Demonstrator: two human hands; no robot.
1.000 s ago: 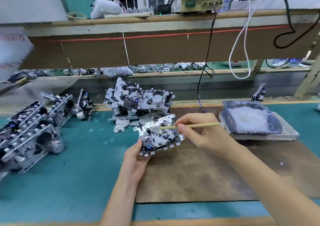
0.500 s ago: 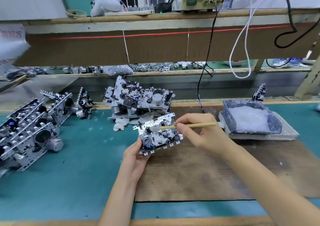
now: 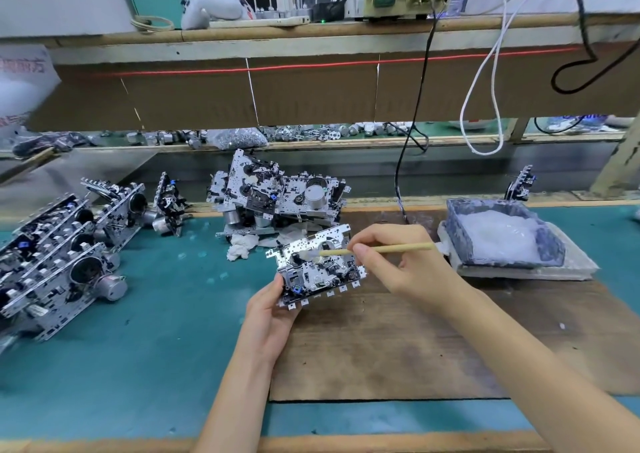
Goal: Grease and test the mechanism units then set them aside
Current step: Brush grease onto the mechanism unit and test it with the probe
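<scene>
Now left hand (image 3: 268,317) cradles unit (image 3: 317,267); right hand (image 3: 398,262) angles stick (image 3: 377,250) onto it.

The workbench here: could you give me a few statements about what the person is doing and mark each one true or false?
1. The left hand holds a mechanism unit up off the bench. True.
2. The right hand holds a metal screwdriver. False: it holds a wooden stick with a white-tipped end.
3. The stick's tip rests on the top of the held unit. True.
4. The grease tray sits to the left of the hands. False: it sits to the right, holding white grease.
5. Other units lie in a row on the left of the green mat. True.
</scene>
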